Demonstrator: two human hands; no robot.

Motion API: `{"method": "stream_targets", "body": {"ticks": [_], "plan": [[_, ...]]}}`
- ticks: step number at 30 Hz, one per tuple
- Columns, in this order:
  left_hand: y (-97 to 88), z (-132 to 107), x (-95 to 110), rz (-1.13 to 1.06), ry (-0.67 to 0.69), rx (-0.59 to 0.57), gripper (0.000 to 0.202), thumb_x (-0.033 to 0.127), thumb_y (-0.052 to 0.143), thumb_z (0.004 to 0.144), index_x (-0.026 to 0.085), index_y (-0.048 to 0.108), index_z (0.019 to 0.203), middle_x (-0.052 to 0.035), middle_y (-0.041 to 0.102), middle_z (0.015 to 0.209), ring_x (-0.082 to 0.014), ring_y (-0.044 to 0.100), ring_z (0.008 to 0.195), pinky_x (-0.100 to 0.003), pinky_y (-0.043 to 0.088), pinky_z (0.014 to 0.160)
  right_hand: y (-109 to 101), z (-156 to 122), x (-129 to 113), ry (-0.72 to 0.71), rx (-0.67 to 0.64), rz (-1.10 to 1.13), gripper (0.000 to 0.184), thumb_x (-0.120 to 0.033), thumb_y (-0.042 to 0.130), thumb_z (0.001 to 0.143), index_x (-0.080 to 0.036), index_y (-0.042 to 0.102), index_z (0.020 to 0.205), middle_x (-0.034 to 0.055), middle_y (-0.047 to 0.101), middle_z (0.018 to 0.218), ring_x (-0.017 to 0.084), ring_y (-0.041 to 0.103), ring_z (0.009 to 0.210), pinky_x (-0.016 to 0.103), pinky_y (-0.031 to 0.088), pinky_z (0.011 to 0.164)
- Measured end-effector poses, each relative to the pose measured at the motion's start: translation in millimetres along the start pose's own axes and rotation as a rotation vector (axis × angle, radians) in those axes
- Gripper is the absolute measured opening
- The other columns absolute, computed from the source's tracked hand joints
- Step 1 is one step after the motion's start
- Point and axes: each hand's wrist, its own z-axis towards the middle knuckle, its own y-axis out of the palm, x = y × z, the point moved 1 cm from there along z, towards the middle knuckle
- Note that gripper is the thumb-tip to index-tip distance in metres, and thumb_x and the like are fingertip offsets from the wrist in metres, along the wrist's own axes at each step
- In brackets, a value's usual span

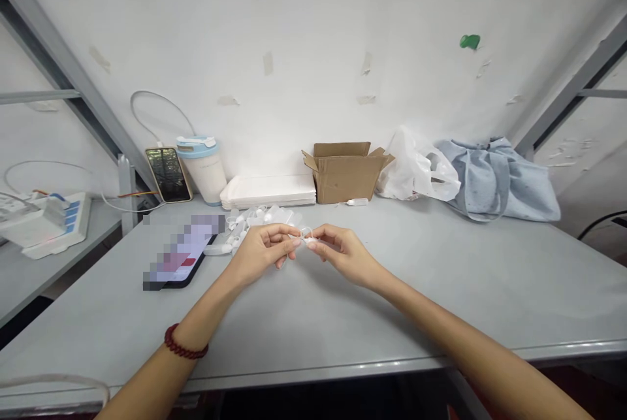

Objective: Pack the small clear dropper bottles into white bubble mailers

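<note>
Above the middle of the grey table, my left hand and my right hand meet fingertip to fingertip. Both are closed in a pinch on a small white piece with a thin loop, like a fine cord; its exact kind is too small to make out. Just behind my left hand lies a pile of small white and translucent plastic pieces, partly hidden by that hand. One similar small piece rests apart from the pile, in front of the cardboard box.
Left of my left hand, a large phone lies on the table. Along the wall stand a charging phone, a blue-lidded cup, a white stack, a white plastic bag and a light-blue cloth bag.
</note>
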Motion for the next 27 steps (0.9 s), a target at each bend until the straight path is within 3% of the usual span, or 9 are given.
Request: {"method": "stream_targets", "body": {"ticks": [10,21,27], "plan": [[8.3,-1,-3,0.039,0.02,0.03,0.022,0.035,0.061,0.074,0.013,0.063,0.075,0.0019,0.057,0.054,-0.0059,0.042,0.04,-0.021,0.038,0.043,0,-2,3,0.02,0.036,-0.131,0.017,-0.031,0.054,0.083,-0.017,0.062,0.088,0.003,0.064,0.082,0.013,0.053,0.07,0.026,0.042,0.063],[13.8,-3,-3,0.07,-0.003,0.053,0.02,0.033,0.058,0.076,0.013,0.062,0.074,0.0027,0.056,0.053,-0.0055,0.042,0.039,-0.02,0.037,0.043,0,-2,4,0.043,0.03,-0.102,0.018,-0.03,0.054,0.082,-0.016,0.062,0.087,0.0033,0.064,0.083,0.014,0.054,0.073,0.026,0.041,0.066],[12.2,-5,3,0.326,0.094,-0.009,0.018,0.03,0.053,0.078,0.016,0.064,0.075,0.0009,0.059,0.056,-0.0105,0.051,0.05,-0.021,0.04,0.049,-5,3,3,0.067,-0.03,-0.097,0.025,-0.038,0.051,0.084,-0.016,0.062,0.082,0.0021,0.063,0.078,0.012,0.054,0.064,0.025,0.043,0.06]]}}
